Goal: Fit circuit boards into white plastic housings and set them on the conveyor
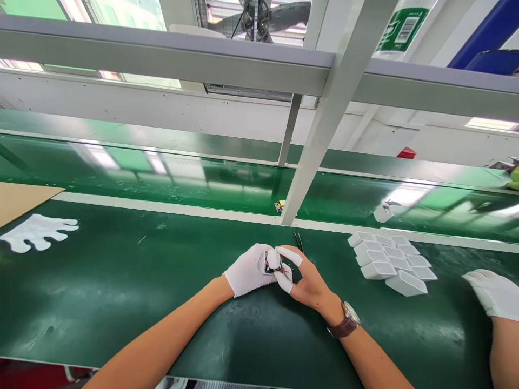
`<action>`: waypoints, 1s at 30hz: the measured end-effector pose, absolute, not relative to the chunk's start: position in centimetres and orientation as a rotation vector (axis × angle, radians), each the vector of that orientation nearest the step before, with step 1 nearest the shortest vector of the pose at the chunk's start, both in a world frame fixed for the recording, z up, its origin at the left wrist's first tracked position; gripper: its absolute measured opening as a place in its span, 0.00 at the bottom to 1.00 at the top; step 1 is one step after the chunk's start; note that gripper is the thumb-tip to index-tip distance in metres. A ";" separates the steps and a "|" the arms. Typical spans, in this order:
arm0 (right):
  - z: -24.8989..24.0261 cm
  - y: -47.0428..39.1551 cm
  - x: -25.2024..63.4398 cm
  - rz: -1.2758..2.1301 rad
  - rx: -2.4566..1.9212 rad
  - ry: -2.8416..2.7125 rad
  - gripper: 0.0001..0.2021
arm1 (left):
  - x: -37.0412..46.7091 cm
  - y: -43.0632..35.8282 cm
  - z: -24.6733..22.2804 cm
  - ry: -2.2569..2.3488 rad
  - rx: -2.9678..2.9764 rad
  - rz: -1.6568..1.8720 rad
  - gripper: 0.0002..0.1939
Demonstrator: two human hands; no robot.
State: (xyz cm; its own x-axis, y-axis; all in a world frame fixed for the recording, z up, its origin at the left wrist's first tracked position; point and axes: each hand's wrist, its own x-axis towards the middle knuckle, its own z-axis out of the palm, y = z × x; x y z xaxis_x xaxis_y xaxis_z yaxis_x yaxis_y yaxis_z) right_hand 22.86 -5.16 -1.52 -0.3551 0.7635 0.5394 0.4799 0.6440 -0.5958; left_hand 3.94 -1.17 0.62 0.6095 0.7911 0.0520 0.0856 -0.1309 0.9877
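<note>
My left hand (250, 270), in a white glove, is closed around a small white housing (268, 262) with coloured parts and thin wires showing in its opening. A round white piece (273, 259) sits at that opening. My right hand (302, 278) has white covers on the thumb and a finger; these fingertips close on the housing's right side, near the wires. Just beyond my right hand lie dark tweezers (299, 241) on the green table (162, 302).
Several white housings (392, 259) stand grouped at the right. Beyond them rests another person's gloved hand (497, 294). A white glove (38, 232) and cardboard (24, 200) lie at the left. A slanted metal post (312, 156) rises behind my hands.
</note>
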 end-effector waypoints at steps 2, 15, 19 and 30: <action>-1.6 -5.1 22.9 0.464 -0.948 -2.005 0.31 | 4.2 -1.3 0.2 0.676 1.537 0.688 0.13; -2.3 -5.3 22.4 0.418 -0.872 -1.901 0.31 | 1.7 8.1 -1.3 1.363 2.176 0.684 0.25; -1.1 -5.8 22.1 0.410 -0.796 -1.959 0.34 | 4.3 13.6 -1.8 1.479 2.235 0.625 0.28; 0.0 -6.0 22.6 0.278 -0.779 -1.918 0.31 | 6.2 18.3 -2.7 1.638 2.202 0.755 0.19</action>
